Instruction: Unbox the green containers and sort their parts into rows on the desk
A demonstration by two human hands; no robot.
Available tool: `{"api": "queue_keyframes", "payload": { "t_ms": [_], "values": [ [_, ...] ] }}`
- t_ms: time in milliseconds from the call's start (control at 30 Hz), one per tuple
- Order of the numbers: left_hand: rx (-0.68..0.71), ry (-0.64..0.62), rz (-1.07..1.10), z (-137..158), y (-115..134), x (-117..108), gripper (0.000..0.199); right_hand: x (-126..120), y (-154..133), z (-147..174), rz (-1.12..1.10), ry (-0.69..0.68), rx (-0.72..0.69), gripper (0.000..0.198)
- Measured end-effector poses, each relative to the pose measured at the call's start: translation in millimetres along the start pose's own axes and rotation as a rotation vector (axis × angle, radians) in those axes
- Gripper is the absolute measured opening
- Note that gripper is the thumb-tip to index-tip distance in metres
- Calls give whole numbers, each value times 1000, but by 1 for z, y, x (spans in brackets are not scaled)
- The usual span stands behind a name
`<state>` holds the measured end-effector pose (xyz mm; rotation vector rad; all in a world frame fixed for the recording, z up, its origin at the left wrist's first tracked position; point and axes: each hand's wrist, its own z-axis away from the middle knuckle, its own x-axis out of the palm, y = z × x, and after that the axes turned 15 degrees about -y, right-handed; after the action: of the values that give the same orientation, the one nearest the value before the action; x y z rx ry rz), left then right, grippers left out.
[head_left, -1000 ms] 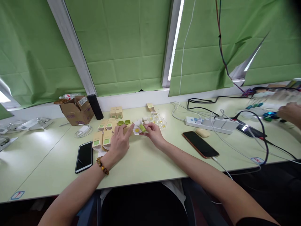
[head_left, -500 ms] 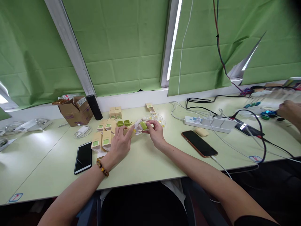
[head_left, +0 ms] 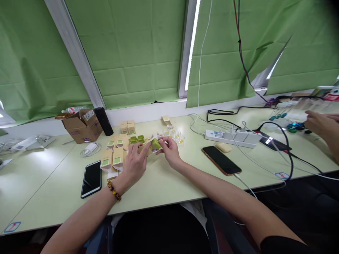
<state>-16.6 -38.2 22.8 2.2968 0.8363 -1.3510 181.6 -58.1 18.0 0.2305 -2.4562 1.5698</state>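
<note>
My left hand is closed around a small beige carton. In the fingers of my right hand is a small rounded green case, held against the carton's right end. Whether the case is partly inside the carton is hard to make out. Just beyond my left hand lie several green cases in a group. Clear plastic pieces with yellow centres lie past my right hand. Several beige cartons with green labels stand left of my left hand.
A black phone lies at the left, another phone at the right near a white power strip with cables. A cardboard box and a black cylinder stand behind. Another person's hand is at far right.
My right hand has brought the green case slightly left and turned it, closer to the carton in my left hand. The view has shifted a little. The other person's hand at far right has moved.
</note>
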Motion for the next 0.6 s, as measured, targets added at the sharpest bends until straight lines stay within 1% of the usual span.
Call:
{"api": "queue_keyframes", "payload": {
  "t_ms": [200,333,500,600],
  "values": [
    [3,15,10,-1,3,0,62,3,0,3,56,35,11,47],
    [12,17,17,-1,5,-1,62,5,3,6,100,20,13,46],
    [20,22,-14,0,3,0,61,4,7,5,68,4,66,50],
    [26,31,-26,0,2,1,61,4,10,4,59,10,63,51]
  ]
}}
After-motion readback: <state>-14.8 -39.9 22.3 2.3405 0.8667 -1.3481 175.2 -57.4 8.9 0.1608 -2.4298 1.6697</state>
